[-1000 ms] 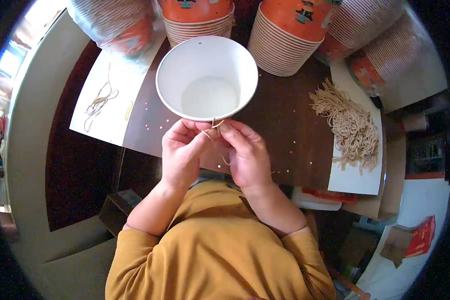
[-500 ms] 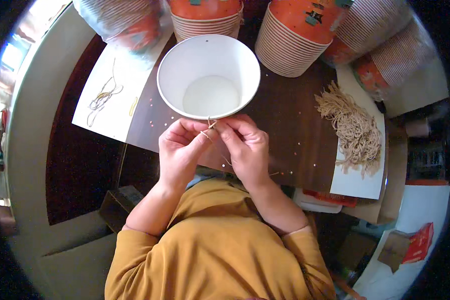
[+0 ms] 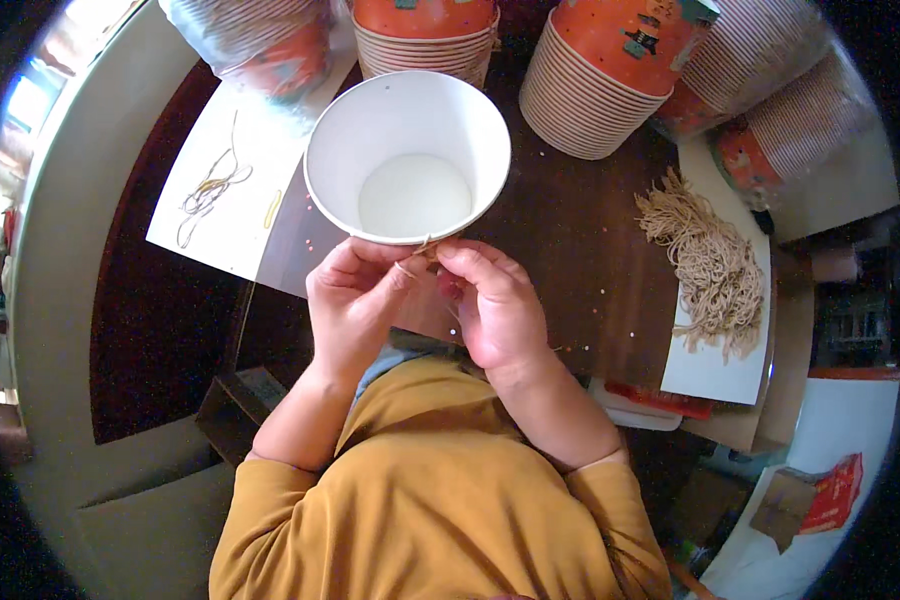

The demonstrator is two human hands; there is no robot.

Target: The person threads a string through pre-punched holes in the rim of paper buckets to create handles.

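Note:
A round paper bucket (image 3: 410, 110), white inside, stands in front of me with its mouth facing me. At its near rim a thin tan string (image 3: 427, 246) passes over the edge. My left hand (image 3: 355, 295) pinches the string between thumb and forefinger, just under the rim. From the other side my right hand (image 3: 495, 300) has thumb and fingers closed on the same string, close to the left fingertips. A loose end hangs beneath the hands. The fingers partly hide the string, so I cannot tell how it is looped.
Stacked orange paper buckets (image 3: 595, 100) stand behind, some wrapped in clear plastic (image 3: 245, 40). To the right a bundle of tan strings (image 3: 715, 265) lies on white paper (image 3: 705, 375). Tangled cords (image 3: 210, 190) rest on a white sheet (image 3: 205, 235) at left. Small pale dots speckle the brown table (image 3: 610, 230).
The bucket has shifted slightly left. My right hand has turned, its thumb now up against the rim and its palm more in view. My left hand has moved slightly left, still pinching.

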